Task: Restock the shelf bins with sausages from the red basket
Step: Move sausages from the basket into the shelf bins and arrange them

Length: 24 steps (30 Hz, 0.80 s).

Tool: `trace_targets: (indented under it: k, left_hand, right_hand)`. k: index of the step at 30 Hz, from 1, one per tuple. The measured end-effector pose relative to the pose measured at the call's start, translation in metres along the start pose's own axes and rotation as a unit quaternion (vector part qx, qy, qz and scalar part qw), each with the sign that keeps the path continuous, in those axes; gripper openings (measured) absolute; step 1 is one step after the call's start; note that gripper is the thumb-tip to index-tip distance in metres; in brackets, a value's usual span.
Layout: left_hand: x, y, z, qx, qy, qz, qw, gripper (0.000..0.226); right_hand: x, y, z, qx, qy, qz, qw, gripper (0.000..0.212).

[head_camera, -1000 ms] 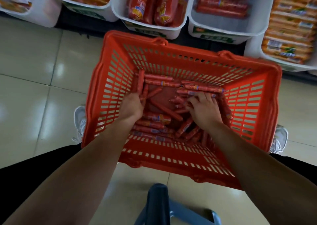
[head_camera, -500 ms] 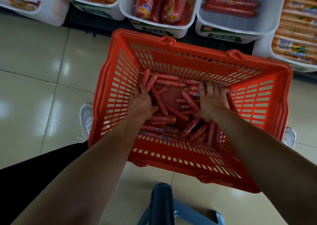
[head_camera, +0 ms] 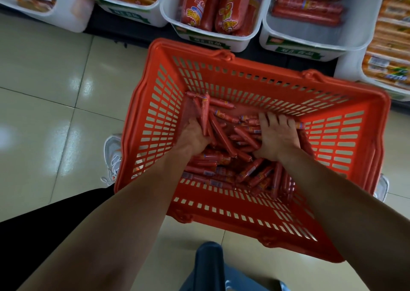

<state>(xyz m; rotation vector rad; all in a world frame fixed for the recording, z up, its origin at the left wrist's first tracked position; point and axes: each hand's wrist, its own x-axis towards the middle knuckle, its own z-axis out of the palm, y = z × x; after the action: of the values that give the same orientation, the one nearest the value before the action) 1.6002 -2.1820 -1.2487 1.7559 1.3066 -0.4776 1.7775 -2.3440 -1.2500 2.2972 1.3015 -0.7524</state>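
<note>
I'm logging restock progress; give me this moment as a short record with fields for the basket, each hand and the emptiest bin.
red basket: on the tiled floor, loose sausages piled inside
left hand: grips a bundle of sausages inside the basket
right hand: rests on the pile, fingers spread
white bin: ahead of the basket, few long sausages in it
stage: bundle not yet out of the basket

The single head view looks steeply down from close above the red basket (head_camera: 244, 80), facing the shelf bins (head_camera: 310, 38) beyond its far rim.
</note>
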Motion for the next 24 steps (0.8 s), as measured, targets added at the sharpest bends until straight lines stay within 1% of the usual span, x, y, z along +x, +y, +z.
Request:
trace_targets:
  k: [3, 5, 6, 8, 10, 12, 14, 16, 20, 22, 24]
  left_hand:
    - [0.002, -0.001, -0.004, -0.009, -0.025, -0.017, 1.000, 0.054]
    - [0.000, -0.003, -0.004, 0.009, -0.047, -0.017, 0.999, 0.044]
    - [-0.001, -0.004, -0.004, 0.013, -0.052, -0.014, 0.998, 0.043]
    - [-0.002, -0.003, -0.003, -0.005, -0.044, -0.009, 0.999, 0.046]
    - [-0.003, 0.001, -0.003, -0.052, -0.030, 0.003, 0.998, 0.059]
    - [-0.003, 0.004, -0.001, -0.108, -0.034, 0.005, 0.994, 0.068]
    - [-0.002, 0.006, 0.002, -0.143, -0.042, -0.003, 0.989, 0.066]
    - [0.001, 0.011, 0.007, -0.160, -0.037, -0.011, 0.986, 0.067]
    - [0.010, 0.023, 0.016, -0.151, -0.015, -0.034, 0.988, 0.075]
    - [0.013, 0.028, 0.020, -0.150, 0.000, -0.054, 0.987, 0.079]
    - [0.014, 0.030, 0.023, -0.166, 0.006, -0.069, 0.984, 0.075]
  right_hand:
    - [0.008, 0.005, -0.010, -0.029, 0.012, -0.014, 0.999, 0.117]
    - [0.012, 0.007, -0.012, -0.019, -0.012, -0.038, 0.999, 0.109]
    - [0.012, 0.007, -0.012, -0.012, -0.028, -0.046, 0.998, 0.107]
    - [0.012, 0.006, -0.011, -0.022, -0.039, -0.052, 0.998, 0.106]
    - [0.012, 0.002, -0.011, -0.030, -0.038, -0.046, 0.998, 0.103]
    - [0.012, 0.001, -0.012, -0.008, -0.039, -0.039, 0.998, 0.097]
    - [0.010, 0.003, -0.013, 0.031, -0.048, -0.032, 0.998, 0.094]
    - [0.008, 0.005, -0.014, 0.065, -0.069, -0.023, 0.995, 0.095]
    - [0.009, 0.008, -0.013, 0.049, -0.060, -0.022, 0.997, 0.101]
    - [0.009, 0.010, -0.010, 0.099, -0.078, 0.010, 0.992, 0.104]
    - [0.008, 0.012, -0.005, 0.191, -0.082, 0.038, 0.977, 0.099]
